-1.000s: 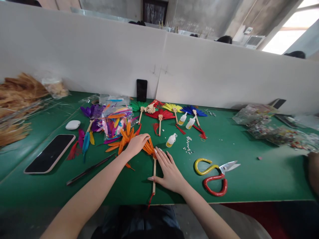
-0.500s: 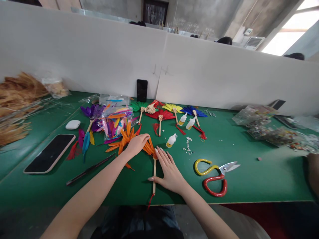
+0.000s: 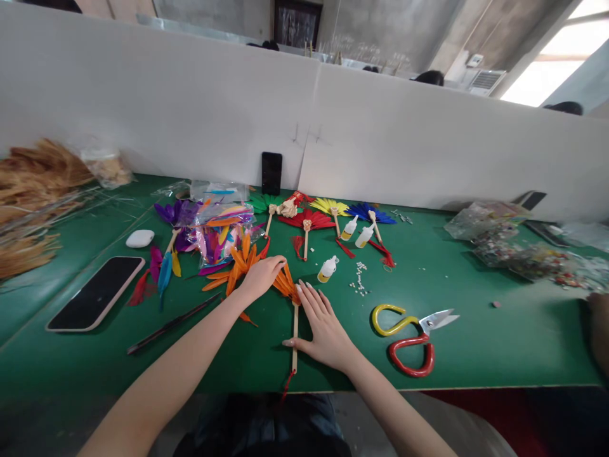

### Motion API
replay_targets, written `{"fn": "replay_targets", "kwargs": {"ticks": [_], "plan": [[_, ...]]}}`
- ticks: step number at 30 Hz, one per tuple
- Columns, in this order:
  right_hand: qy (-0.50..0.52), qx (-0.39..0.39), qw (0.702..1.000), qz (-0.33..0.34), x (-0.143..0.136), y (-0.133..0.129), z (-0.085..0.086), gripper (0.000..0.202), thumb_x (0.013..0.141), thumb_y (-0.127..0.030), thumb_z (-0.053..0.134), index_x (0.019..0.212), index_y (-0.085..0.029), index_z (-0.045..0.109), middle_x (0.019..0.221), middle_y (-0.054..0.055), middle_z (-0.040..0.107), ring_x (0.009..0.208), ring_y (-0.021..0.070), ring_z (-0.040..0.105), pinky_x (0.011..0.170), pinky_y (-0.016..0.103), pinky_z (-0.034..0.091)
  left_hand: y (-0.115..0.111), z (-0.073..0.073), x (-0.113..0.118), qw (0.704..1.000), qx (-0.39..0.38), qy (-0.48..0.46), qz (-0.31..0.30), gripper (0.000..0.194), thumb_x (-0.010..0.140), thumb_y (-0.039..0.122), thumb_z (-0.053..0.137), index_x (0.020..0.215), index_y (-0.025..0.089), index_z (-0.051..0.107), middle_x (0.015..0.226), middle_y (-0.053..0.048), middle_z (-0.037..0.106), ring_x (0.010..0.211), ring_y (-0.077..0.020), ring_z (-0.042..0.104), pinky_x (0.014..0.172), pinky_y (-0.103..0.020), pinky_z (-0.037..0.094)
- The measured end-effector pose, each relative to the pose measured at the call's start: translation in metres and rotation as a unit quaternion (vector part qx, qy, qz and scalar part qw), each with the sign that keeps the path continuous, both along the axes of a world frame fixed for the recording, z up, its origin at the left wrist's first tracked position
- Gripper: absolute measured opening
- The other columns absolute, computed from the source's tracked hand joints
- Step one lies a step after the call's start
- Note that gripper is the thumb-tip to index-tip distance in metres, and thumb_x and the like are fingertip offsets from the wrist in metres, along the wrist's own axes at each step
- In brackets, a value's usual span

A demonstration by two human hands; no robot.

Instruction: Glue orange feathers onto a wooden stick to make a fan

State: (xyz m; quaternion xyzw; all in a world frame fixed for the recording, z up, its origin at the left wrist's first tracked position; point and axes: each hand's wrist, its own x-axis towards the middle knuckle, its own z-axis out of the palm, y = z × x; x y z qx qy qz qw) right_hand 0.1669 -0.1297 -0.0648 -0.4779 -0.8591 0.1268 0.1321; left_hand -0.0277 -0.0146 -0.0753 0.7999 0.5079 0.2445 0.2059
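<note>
An orange feather fan (image 3: 287,289) on a flat wooden handle (image 3: 295,336) lies before me, a red cord at its lower end. My left hand (image 3: 261,279) is closed, its fingertips pinching an orange feather at the fan's upper left. My right hand (image 3: 326,333) lies open, fingers stretched out along the feathers' base and thumb across the handle. Loose orange feathers (image 3: 233,276) lie beside my left wrist. A white glue bottle (image 3: 328,269) stands just beyond my right fingertips, with small white beads (image 3: 358,279) scattered next to it.
Scissors (image 3: 419,339) lie right of my right hand, tweezers (image 3: 171,325) and a phone (image 3: 95,294) to the left. Behind are finished-looking red (image 3: 307,221), yellow and blue fans, two more glue bottles and bagged feathers (image 3: 221,235). Bead bags (image 3: 518,251) lie far right, near another person's hand (image 3: 598,330).
</note>
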Motion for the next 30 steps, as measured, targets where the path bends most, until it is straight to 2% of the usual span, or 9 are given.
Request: {"fn": "replay_targets", "kwargs": {"ticks": [24,30], "plan": [[-0.003,-0.003,1.000,0.006,0.0003,-0.0003,-0.0015,0.099,0.080,-0.069,0.043,0.148,-0.018,-0.007,0.155,0.007,0.009,0.142,0.0248,0.008,0.115,0.048,0.015,0.0003,0.0026,0.0009,1.000,-0.002,-0.001,0.001,0.029,0.094,0.025,0.034,0.108,0.018,0.059,0.109,-0.008,0.067,0.100,-0.0228,0.063,0.086,-0.034,0.049],[-0.013,0.002,1.000,0.015,0.0010,0.0004,-0.0015,0.094,0.080,-0.070,0.041,0.149,-0.019,0.002,0.155,0.006,0.009,0.142,0.0253,0.008,0.115,0.048,0.015,0.0002,0.0045,0.0003,1.000,-0.007,-0.022,0.004,0.029,0.095,0.029,0.035,0.108,0.019,0.059,0.108,-0.007,0.067,0.098,-0.0224,0.064,0.085,-0.033,0.048]]}}
